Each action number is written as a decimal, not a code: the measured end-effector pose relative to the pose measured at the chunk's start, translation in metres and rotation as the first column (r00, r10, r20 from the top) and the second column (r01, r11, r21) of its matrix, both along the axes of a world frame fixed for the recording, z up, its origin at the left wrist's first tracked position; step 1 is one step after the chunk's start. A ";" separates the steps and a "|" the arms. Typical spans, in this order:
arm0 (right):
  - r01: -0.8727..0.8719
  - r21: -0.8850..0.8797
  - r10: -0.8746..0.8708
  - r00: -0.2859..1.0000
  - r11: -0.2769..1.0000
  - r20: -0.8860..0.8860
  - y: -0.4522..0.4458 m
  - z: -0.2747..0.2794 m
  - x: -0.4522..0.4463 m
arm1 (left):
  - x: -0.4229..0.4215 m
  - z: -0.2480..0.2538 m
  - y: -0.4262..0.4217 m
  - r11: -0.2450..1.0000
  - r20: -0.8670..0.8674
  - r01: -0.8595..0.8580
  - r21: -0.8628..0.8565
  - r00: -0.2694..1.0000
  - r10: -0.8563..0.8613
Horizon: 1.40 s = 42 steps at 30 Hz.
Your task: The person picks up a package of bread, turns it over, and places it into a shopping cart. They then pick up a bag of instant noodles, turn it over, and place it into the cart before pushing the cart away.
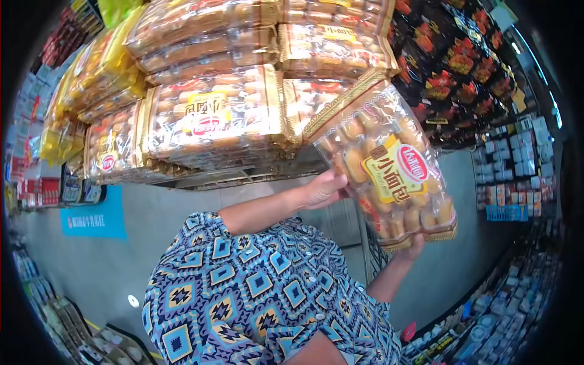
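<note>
Both sides of the grip are closing on the bread packet [395, 164]. The left hand [323, 190] is pinching its left edge, thumb side showing; the right hand [413, 247] is cupping the bottom edge. I'm reading that as a split load: right taking weight from below, left steadying the tilt, since a soft bag of loose rolls would probably sag on one hold. The packet is sitting in front of the torso on the right, tilting, printed front turned to the camera, so the label is reading upright for me.

Behind it, matching packets [210, 115] are lying in stacked layers, fronts outward, likely so labels show and the pile stays flat. Yellow packs [91, 70] are flanking them on the left, black packs [453, 64] on the right.

Blind spots: the packet is covering most fingers of both hands, so I'm not seeing how far they wrap. Its top is overlapping the stack in view; I can't tell if they're touching. A dark lattice [373, 249] is peeking out below it, too hidden to identify. The patterned shirt [255, 292] is blocking the floor [140, 261] underneath. The fisheye rim is cutting off the stack top and smearing the side shelves; I'm not resolving goods there.
</note>
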State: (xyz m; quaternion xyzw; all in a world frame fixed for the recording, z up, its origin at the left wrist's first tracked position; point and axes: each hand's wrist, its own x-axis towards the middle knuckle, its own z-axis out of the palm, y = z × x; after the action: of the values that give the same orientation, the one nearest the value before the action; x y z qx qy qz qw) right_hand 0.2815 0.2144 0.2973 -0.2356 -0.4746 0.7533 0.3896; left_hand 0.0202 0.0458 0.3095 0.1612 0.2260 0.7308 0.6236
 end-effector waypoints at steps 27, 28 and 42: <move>-0.038 0.240 0.053 0.997 0.970 -0.056 0.083 0.123 -0.068 | -0.002 -0.054 -0.002 0.987 -0.157 -0.141 -0.081 0.979 0.127; -0.042 0.241 0.058 0.997 0.970 -0.059 0.088 0.122 -0.070 | -0.007 -0.055 -0.009 0.969 -0.180 -0.169 -0.182 0.974 0.136; 0.023 -0.544 -0.165 0.963 0.839 -0.213 0.038 0.023 -0.239 | -0.027 -0.007 -0.030 0.896 -0.222 -0.407 -0.180 0.904 0.366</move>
State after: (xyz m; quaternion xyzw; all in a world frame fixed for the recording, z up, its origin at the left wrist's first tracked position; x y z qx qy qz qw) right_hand 0.0421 0.2527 0.3203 -0.2608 -0.1796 0.8592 0.4018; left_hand -0.0065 0.0154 0.3022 0.1087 0.3899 0.7925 0.4561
